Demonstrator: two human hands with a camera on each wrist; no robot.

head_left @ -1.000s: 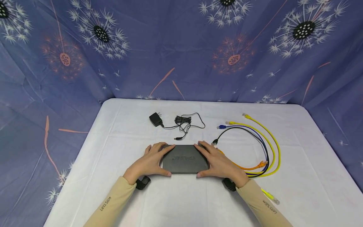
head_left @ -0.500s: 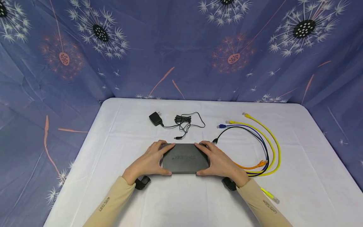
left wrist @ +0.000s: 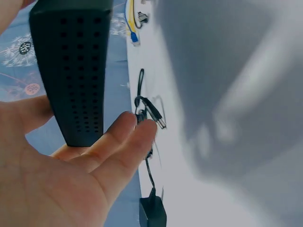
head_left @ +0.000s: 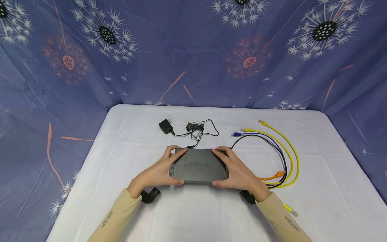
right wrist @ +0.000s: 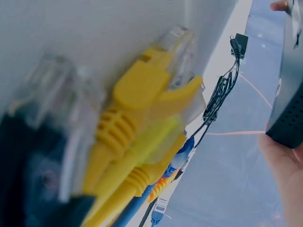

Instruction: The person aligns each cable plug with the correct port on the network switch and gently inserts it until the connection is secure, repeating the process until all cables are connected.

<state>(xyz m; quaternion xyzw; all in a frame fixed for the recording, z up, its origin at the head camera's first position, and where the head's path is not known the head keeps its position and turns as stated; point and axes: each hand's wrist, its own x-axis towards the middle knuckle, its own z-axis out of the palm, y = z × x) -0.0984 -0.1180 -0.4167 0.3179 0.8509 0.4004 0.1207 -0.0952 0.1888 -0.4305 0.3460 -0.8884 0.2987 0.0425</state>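
Note:
A dark grey network switch (head_left: 199,166), marked TP-LINK, is held up off the white tablecloth between both hands. My left hand (head_left: 160,169) grips its left end, with the thumb on the near edge and fingers at the far edge. The right hand (head_left: 237,171) grips the opposite end in a similar way. In the left wrist view, rows of vent holes cover the end of the switch (left wrist: 80,71), and two fingers (left wrist: 128,156) extend free of it. The right wrist view catches only part of the switch (right wrist: 291,99) at its right edge.
Behind the switch lies a black power adapter (head_left: 166,127) with its bundled cord (head_left: 195,127). Yellow (head_left: 294,154), blue, black and orange network cables curve on the right, partly behind the right arm. Their yellow plug (right wrist: 142,85) looms large in the right wrist view.
Both hands have raised the switch from the table and shifted it slightly away from me. It now looks larger and nearly reaches the adapter cord's tip in the head view.

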